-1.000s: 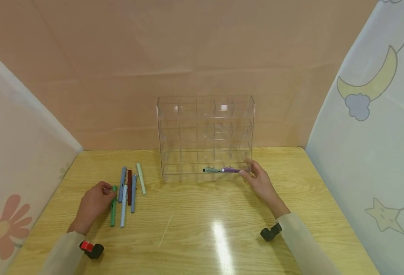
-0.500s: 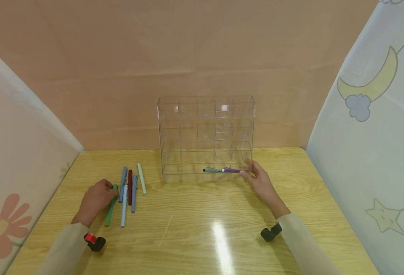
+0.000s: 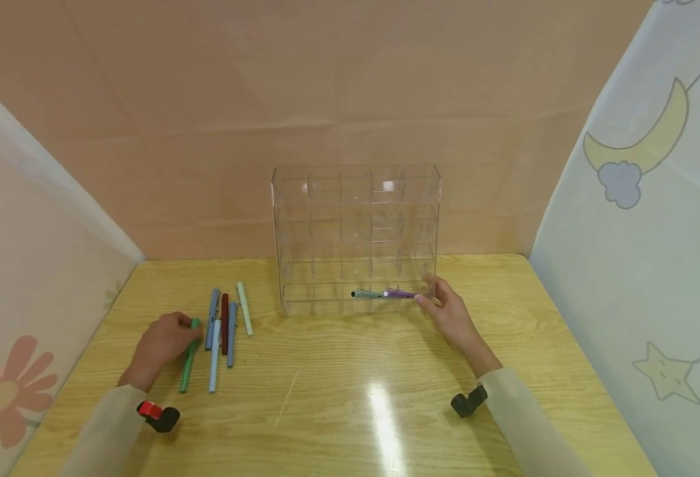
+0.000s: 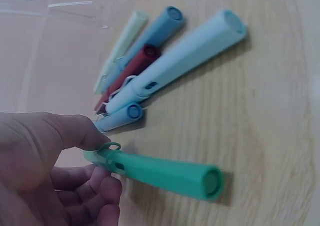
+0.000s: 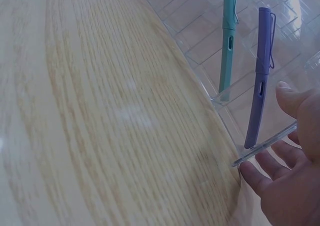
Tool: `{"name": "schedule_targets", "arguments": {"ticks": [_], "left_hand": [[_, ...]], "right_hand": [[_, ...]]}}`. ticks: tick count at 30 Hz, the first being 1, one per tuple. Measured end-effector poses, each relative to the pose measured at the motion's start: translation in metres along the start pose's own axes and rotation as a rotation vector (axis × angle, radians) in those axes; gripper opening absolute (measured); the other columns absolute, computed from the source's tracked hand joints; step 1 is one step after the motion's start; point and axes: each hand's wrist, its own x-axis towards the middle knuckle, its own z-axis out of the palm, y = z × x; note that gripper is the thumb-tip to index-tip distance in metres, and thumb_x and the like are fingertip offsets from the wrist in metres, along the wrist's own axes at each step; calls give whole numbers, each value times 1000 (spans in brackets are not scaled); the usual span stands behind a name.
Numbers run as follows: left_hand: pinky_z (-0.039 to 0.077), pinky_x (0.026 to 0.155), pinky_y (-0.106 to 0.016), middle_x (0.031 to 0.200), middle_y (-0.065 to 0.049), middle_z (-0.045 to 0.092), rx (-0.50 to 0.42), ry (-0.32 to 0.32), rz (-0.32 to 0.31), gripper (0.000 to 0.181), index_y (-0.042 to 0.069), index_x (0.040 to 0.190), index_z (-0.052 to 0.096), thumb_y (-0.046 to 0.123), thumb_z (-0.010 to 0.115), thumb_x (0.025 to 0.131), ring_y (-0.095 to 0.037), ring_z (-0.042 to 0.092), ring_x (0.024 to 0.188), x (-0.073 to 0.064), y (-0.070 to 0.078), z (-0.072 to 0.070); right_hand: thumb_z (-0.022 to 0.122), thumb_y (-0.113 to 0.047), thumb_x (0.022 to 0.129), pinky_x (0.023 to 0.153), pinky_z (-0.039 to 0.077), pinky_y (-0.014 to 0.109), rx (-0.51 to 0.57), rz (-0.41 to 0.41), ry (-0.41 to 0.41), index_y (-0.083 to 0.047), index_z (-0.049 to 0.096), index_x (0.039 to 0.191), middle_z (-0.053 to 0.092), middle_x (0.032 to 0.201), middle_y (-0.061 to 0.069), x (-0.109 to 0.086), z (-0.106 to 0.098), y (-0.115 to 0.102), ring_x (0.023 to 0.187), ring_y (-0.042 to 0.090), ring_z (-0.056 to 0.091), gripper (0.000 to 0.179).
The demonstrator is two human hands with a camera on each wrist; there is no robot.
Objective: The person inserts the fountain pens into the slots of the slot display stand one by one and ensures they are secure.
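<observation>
My left hand (image 3: 161, 344) pinches a green pen (image 4: 165, 173) near its clip, thumb on top and fingers curled below. To its right on the table lie a light blue pen (image 3: 214, 358), two darker blue pens, a dark red pen (image 3: 224, 324) and a pale green pen (image 3: 245, 309). My right hand (image 3: 453, 321) grips the lower right side of a clear acrylic rack (image 3: 355, 204), its thumb inside and fingers outside the side wall. In the rack's bottom row lie a purple pen (image 5: 261, 60) and a teal pen (image 5: 227, 55), end to end.
The rack stands upright with several divided rows at the back of the wooden table (image 3: 326, 397). Behind it hangs a plain orange-brown cloth (image 3: 206, 132). Printed white cloths flank the table on both sides.
The green pen has tilted, its near end swinging left in my left hand, which shifted only slightly. My right hand stays in place on the rack.
</observation>
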Motion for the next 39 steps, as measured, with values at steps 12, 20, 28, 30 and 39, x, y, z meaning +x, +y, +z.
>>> {"name": "schedule_targets", "arguments": {"ticks": [12,20,28,30,39], "left_hand": [[55,75,-41,114,-30,72,-17,20,73,53,-16,129,60,32,63,104,-32,69,94,-14,-2,-16],[51,67,-33,110,-27,70,-59,38,87,52,-13,126,58,35,64,106,-25,66,85,-24,6,-20],[50,62,-34,104,-23,70,-46,90,151,46,-9,120,58,35,65,106,-21,66,77,-37,11,-25],[50,62,-34,106,-25,70,-33,106,166,46,-8,119,59,35,66,106,-20,67,77,-41,11,-26],[47,60,-34,107,-25,70,11,152,182,51,-8,121,61,40,67,105,-19,61,73,-59,18,-33]], "right_hand": [[64,-36,108,126,33,64,-9,-8,5,-10,35,165,30,175,18,0,-1,0,162,45,31,69],[65,-37,108,126,33,65,-4,-13,-5,-11,34,166,30,175,19,-1,-1,0,161,46,32,70],[65,-37,108,126,33,65,5,-17,-8,-10,33,166,31,175,19,-1,0,0,160,46,32,72],[64,-36,108,126,33,65,4,-17,-8,-9,33,166,30,175,20,-1,0,0,160,46,32,72],[64,-36,108,127,31,65,1,-28,-4,-8,32,166,28,176,18,-2,0,0,161,46,30,72]]}}
